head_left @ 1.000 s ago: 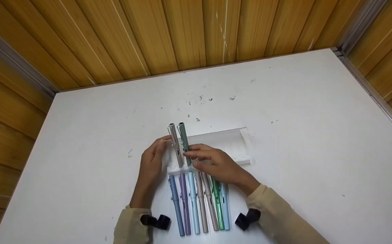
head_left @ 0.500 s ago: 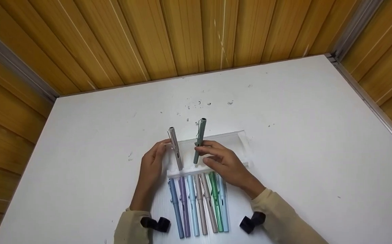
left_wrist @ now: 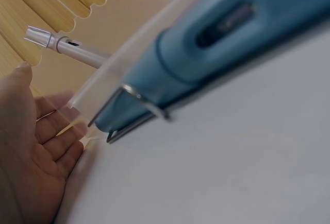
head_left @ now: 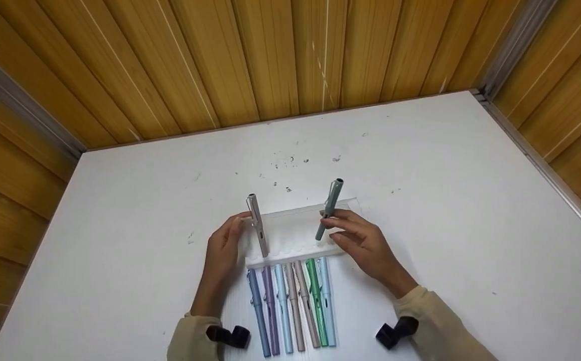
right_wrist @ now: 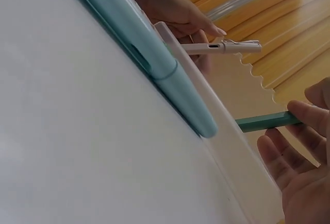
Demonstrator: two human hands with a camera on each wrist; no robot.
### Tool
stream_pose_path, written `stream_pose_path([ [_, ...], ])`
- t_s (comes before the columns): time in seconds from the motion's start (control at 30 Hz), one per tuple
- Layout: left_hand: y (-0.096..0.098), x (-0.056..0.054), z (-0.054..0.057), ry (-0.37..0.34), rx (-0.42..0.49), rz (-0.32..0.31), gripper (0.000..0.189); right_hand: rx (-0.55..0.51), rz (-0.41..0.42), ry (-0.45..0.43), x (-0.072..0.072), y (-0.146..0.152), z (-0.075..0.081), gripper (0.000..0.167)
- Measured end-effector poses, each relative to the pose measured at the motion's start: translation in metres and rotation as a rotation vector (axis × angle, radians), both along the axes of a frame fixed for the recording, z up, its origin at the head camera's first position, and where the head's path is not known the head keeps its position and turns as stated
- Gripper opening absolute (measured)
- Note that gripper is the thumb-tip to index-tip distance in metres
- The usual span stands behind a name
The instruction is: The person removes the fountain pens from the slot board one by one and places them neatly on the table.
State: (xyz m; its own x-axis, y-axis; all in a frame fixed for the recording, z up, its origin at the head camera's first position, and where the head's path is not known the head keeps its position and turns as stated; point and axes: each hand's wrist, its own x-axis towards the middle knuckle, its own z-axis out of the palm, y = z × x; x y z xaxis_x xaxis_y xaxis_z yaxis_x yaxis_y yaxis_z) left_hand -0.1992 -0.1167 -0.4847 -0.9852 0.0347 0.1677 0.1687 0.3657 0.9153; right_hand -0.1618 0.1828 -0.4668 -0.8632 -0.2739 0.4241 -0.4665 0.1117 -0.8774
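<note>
My right hand (head_left: 366,243) pinches a dark green fountain pen (head_left: 335,193), held tilted, cap end up, over the right part of a clear pen stand (head_left: 290,228). In the right wrist view, fingertips and thumb grip that green pen (right_wrist: 263,122) near the scalloped back panel. My left hand (head_left: 224,245) holds the left end of the stand, thumb at its edge; the left wrist view shows its fingers (left_wrist: 56,136) partly through the clear plastic. A silvery-beige fountain pen (head_left: 256,220) leans in the stand's leftmost part, close to the left hand.
Several fountain pens lie side by side in front of the stand: steel blue (head_left: 259,313), purple (head_left: 271,311), light blue (head_left: 284,308), taupe, bright green (head_left: 316,301) and another light blue (head_left: 327,301). Wooden-panelled walls (head_left: 270,55) border the white table (head_left: 120,225) behind and at the sides.
My right hand has carried the green pen rightward along the stand, away from beside the beige pen. The left hand stays at the stand's left end. The camera view has shifted slightly.
</note>
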Motion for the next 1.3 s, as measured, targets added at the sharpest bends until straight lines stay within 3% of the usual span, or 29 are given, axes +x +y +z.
stream_pose_path([
  [0.4, -0.001, -0.004, 0.0, 0.007, 0.019, 0.003, 0.042, -0.042, -0.131, 0.038, 0.001, 0.049, -0.002, 0.034],
  [0.8, 0.003, -0.009, -0.002, 0.015, 0.014, -0.013, 0.039, -0.128, -0.18, 0.061, 0.004, 0.062, -0.005, 0.03],
  [1.3, 0.004, -0.016, -0.005, 0.003, 0.0, -0.012, 0.041, -0.114, -0.183, 0.079, 0.035, 0.065, -0.014, 0.031],
])
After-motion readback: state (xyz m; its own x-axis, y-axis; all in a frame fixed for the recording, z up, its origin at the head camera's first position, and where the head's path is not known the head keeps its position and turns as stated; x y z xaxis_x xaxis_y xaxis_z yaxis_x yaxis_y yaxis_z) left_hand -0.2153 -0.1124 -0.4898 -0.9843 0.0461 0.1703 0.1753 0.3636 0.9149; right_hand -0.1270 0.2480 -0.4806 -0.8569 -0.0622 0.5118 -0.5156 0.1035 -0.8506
